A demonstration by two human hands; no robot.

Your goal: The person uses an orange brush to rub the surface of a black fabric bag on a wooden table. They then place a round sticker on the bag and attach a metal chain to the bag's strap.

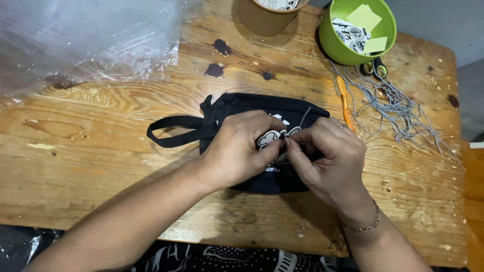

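Black fabric zip pouch with wrist strap (237, 106) flat at centre of worn wooden worktop (101, 151) | left hand (239, 151) grip pinching white printed tag (269, 138) on pouch front | right hand (330, 156) grip pinched at same spot, fingertips touching | far right: green round plastic bowl (335, 48), heap of metal ball chains (398, 108) | far left: clear plastic sheet (85, 40).

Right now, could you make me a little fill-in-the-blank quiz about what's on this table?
1. Both hands, left hand and right hand, work on a small pouch coloured ____.
2. The bowl holding paper tags is ____.
3. The pile of ball chains lies to the pouch's ____.
4. The table is made of ____.

Missing words: black; green; right; wood
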